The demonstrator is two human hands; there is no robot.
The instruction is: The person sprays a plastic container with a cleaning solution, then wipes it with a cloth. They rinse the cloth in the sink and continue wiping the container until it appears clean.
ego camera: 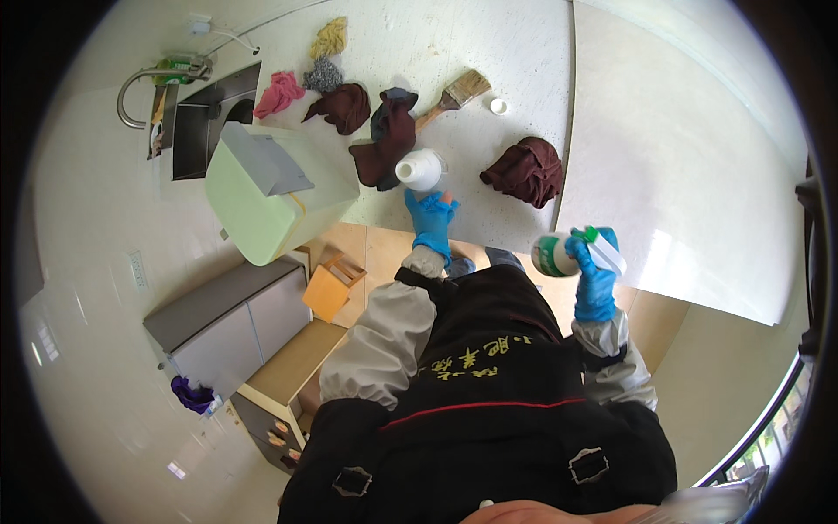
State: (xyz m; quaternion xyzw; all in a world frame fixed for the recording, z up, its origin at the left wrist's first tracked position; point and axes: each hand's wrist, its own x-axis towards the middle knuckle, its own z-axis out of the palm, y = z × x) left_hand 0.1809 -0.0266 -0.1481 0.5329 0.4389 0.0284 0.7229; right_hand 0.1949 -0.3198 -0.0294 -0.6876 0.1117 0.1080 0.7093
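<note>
My right hand point(594, 278), in a blue glove, grips a white spray bottle point(554, 255) with a green label and a green-and-white head, held in front of the counter's edge. My left hand point(432, 213), also gloved in blue with a bare fingertip showing, is at the near edge, by the base of a white plastic bottle point(422, 169) with an open neck; whether its fingers grip the bottle I cannot tell. Behind that bottle lies a dark brown cloth point(393, 141). Another brown cloth point(527, 171) is bunched between my hands. A small white cap point(499, 106) lies farther back.
A green and grey bin point(258, 196) stands at the left, near a sink point(216, 124) with a curved faucet point(124, 98). A wooden-handled brush point(463, 88) and pink point(279, 93), grey point(323, 75) and yellow point(329, 37) cloths lie farther back. An orange stool point(330, 288) stands below.
</note>
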